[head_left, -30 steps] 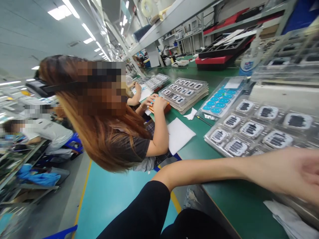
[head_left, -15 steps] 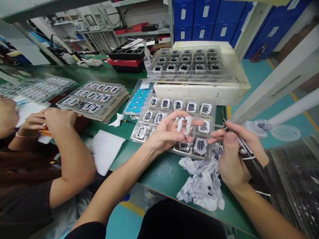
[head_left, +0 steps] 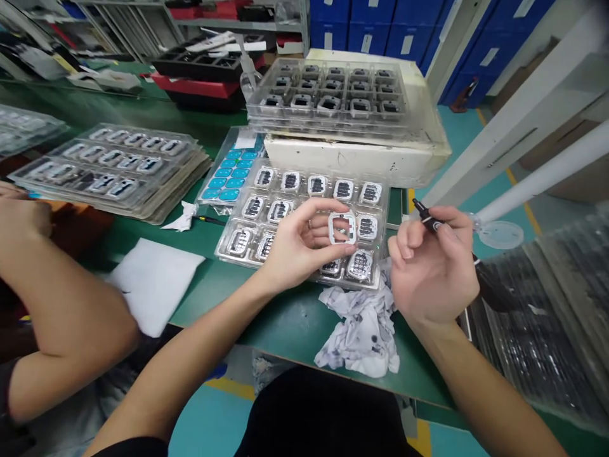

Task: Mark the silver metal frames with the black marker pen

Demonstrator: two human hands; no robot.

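Observation:
Between thumb and fingers, my left hand holds a small white frame with an open centre, above a clear tray of similar white parts with dark slots. My right hand is closed round a black pen-like tool, its tip pointing up and left, a little to the right of the frame and apart from it. Crumpled, stained white tissue lies on the green table below the tray, between my forearms.
A white box bears stacked clear trays behind. Blue parts, more stacked trays and a white cloth lie left, beside another person's arm. A pale post slants at right.
The white frame has turned to face the camera more in my left hand. My right hand has turned, raising the black tool's tip. The whole view has shifted.

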